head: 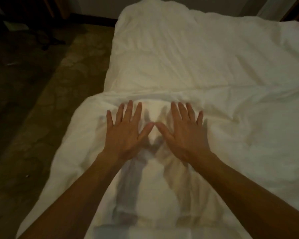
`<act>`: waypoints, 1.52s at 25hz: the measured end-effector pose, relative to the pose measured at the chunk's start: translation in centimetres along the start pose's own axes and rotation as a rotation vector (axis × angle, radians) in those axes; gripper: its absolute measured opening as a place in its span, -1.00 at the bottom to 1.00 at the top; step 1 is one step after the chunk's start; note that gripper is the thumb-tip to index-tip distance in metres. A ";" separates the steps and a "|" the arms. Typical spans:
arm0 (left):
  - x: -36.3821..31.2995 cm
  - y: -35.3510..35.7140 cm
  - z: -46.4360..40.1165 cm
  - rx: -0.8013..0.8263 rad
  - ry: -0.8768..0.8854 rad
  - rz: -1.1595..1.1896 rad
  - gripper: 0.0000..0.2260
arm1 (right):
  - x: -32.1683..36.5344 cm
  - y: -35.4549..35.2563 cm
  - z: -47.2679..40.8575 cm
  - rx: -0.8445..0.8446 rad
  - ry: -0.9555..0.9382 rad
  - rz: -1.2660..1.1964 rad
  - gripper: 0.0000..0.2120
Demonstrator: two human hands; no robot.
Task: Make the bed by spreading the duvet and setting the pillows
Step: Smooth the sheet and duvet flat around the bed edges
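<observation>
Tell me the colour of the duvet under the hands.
Plain white, no pattern; the duvet looks cream-tinted in the dim light. Head view, the only one.

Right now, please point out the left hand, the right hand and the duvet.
left hand (126, 133): head view, back of hand.
right hand (183, 133): head view, back of hand.
duvet (188, 66): head view, bare top surface.

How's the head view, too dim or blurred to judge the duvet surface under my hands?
Head view: dim and warm-toned, brightest on the duvet between the left hand and right hand; both cast soft shadows toward the camera; slightly soft, wide-angle bending at the edges; floor nearly dark.
</observation>
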State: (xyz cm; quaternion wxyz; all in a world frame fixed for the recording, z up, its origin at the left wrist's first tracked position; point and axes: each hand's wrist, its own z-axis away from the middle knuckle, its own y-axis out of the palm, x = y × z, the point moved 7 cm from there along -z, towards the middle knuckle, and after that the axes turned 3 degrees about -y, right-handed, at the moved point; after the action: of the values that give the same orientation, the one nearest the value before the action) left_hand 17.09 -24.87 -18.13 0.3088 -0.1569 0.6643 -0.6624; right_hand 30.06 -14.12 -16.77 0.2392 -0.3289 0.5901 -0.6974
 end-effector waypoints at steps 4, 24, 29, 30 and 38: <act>-0.6 -12.3 1.1 -0.044 0.034 -0.016 -0.31 | 4.8 -11.6 1.5 -0.147 -0.051 -0.021 -0.39; 2.4 -42.7 4.8 -0.062 0.085 -0.004 -0.40 | 17.6 -40.6 5.7 -0.164 0.036 0.017 -0.23; 2.8 -45.0 3.6 -0.061 0.078 0.020 -0.41 | 18.1 -43.2 4.2 -0.138 0.058 0.011 -0.21; 3.0 -45.6 3.2 -0.067 0.084 0.014 -0.41 | 18.2 -43.6 3.9 -0.135 0.059 0.007 -0.20; 6.8 -50.0 -2.3 -0.049 0.131 0.014 -0.34 | 19.0 -45.7 -0.4 -0.076 0.116 0.074 -0.18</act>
State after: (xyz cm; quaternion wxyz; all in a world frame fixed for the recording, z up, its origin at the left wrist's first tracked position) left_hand 0.47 -30.90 29.16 0.2654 -0.1158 0.7002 -0.6526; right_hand 19.51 -18.89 31.36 0.2177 -0.2747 0.6406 -0.6832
